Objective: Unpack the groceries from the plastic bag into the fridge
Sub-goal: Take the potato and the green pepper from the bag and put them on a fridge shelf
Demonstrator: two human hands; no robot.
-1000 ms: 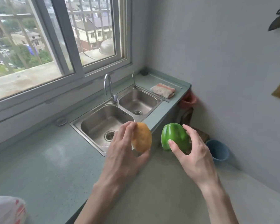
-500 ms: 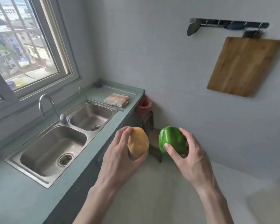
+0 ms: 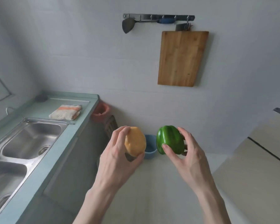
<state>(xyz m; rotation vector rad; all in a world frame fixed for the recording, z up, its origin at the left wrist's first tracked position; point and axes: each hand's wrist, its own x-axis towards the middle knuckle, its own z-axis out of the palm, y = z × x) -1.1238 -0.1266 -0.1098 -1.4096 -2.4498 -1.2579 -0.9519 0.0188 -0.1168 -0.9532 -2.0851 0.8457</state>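
Left hand (image 3: 118, 159): grasps a yellow-orange potato (image 3: 135, 141), fingers curled over its top and thumb under it, raised above the floor.
Right hand (image 3: 189, 156): grasps a green bell pepper (image 3: 170, 140) (glossy, lobed), thumb on its front, fingers behind.
Potato and pepper: side by side, near but apart; the pepper at 3 o'clock of the potato.
Blue bucket (image 3: 149, 151): on the floor, seen between the two vegetables.
Counter (image 3: 81, 117): at 9 o'clock of the hands, with a steel double sink (image 3: 27, 141) and a folded cloth (image 3: 65, 112).
Wall: a wooden cutting board (image 3: 183, 58) hangs at 12 o'clock under a hook rail (image 3: 158, 16).
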